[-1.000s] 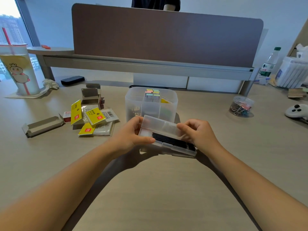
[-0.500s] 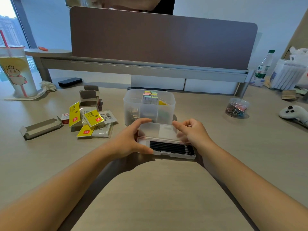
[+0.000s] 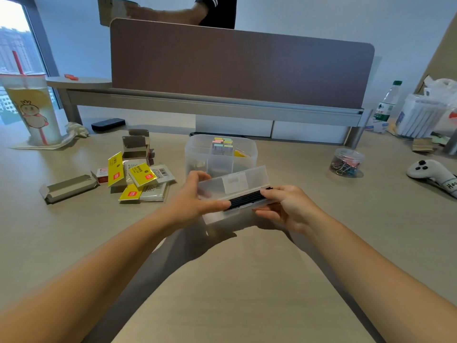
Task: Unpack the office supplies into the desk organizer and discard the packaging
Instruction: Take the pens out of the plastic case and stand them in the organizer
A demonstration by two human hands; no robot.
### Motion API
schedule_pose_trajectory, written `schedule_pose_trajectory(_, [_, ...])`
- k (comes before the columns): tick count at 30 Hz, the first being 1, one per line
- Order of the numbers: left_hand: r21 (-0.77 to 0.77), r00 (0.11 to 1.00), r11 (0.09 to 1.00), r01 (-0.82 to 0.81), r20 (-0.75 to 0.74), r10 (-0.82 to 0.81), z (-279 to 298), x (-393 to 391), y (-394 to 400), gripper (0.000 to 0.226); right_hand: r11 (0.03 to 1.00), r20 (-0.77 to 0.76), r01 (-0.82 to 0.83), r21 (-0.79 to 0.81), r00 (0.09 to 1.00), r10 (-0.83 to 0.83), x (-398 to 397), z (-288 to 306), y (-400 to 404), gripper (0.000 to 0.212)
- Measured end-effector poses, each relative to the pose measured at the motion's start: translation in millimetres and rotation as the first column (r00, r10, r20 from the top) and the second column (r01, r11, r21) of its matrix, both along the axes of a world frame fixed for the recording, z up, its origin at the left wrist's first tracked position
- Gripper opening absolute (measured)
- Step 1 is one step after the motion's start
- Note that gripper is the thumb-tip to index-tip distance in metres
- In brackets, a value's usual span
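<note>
1. Now your left hand point(image 3: 195, 199) grips the near-left end of the long frosted plastic case point(image 3: 235, 194), thumb across its front edge, fingers curled behind, so the tray stays level while it is worked on.
2. Your right hand point(image 3: 284, 206) pinches the case's right end, thumb on top by the row of black pens point(image 3: 247, 198) and fingers beneath — placed, I'd judge, to pull the pens free.
3. Hinged lid point(image 3: 235, 180) stands tipped back, leaving the pens exposed.
4. Case hangs lifted off the pale wooden desk point(image 3: 235, 293), just in front of the clear plastic desk organizer point(image 3: 220, 154), a short trip for the pens.
5. Organizer already holds pastel sticky tabs point(image 3: 222, 144).
6. Off to your left lies the yellow-and-grey emptied packaging point(image 3: 138, 179), apart from the work, awaiting discard.
</note>
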State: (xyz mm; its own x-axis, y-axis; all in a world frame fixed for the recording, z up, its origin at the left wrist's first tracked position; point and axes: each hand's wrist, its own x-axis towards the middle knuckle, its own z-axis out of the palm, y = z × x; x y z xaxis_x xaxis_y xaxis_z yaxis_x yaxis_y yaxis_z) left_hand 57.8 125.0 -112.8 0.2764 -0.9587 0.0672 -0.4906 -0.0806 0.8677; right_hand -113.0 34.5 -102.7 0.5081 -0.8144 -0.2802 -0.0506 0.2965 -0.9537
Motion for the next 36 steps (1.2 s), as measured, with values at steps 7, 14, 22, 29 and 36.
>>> schedule_pose_trajectory(7, [0.239, 0.986, 0.960, 0.147, -0.114, -0.122, 23.0, 0.6, -13.3, 0.047, 0.934, -0.206, -0.334, -0.129, 0.930, 0.305, 3.7, 5.5, -12.3, 0.022])
schedule_pose_trajectory(14, [0.209, 0.900, 0.945, 0.250, -0.411, -0.147, 16.0, 6.6, -20.4, 0.042, 0.945, -0.220, -0.272, -0.182, 0.948, 0.231, 19.5, -0.3, -17.4, 0.039])
schedule_pose_trajectory(22, [0.094, 0.876, 0.991, 0.098, -0.480, -0.041, 7.9, 3.5, -10.2, 0.068, 0.950, -0.190, -0.273, -0.150, 0.951, 0.243, 17.9, -10.0, 7.4, 0.044])
schedule_pose_trajectory(29, [0.040, 0.881, 0.991, 0.126, -0.464, -0.093, 10.5, 6.0, -2.6, 0.094, 0.883, -0.237, -0.313, -0.348, 0.941, 0.240, 22.0, -10.3, 10.3, 0.034])
schedule_pose_trajectory(36, [0.029, 0.871, 0.996, 0.082, -0.488, -0.058, 5.6, 20.5, -8.8, 0.034, 0.809, -0.303, -0.389, -0.442, 0.913, 0.273, 27.5, -8.5, 4.3, 0.034])
